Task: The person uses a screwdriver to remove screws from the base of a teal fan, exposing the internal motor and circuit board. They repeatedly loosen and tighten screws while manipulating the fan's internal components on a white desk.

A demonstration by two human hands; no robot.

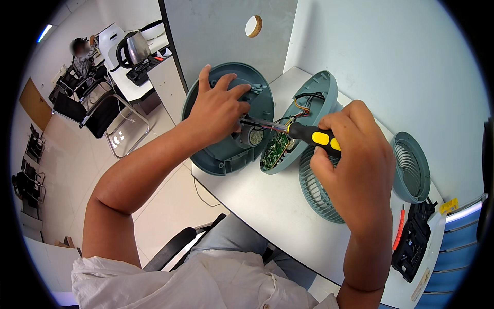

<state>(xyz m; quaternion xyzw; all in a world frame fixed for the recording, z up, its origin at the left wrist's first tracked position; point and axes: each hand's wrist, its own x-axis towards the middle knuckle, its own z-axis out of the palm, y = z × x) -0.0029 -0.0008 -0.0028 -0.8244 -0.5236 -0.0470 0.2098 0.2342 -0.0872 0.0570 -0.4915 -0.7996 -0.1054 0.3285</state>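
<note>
My left hand (218,105) is over a round teal fan housing (203,157), upper fingers spread, index finger and thumb closed on something I cannot make out beside the motor (255,136). My right hand (355,159) grips a black-and-yellow screwdriver (319,137), its shaft pointing left into that housing near my left fingers; the tip is hidden. An oval teal housing (321,85) with wires and a green circuit board (278,152) lies between them. A teal slatted grille (316,195) sits under my right hand.
Another teal cover (411,170), a red flexible rod (399,229) and a black tool case (412,242) are at right on the white table (262,203). A grey panel (221,36) stands behind. Back left: a person (82,59), kettle (136,49) and black chairs (98,113).
</note>
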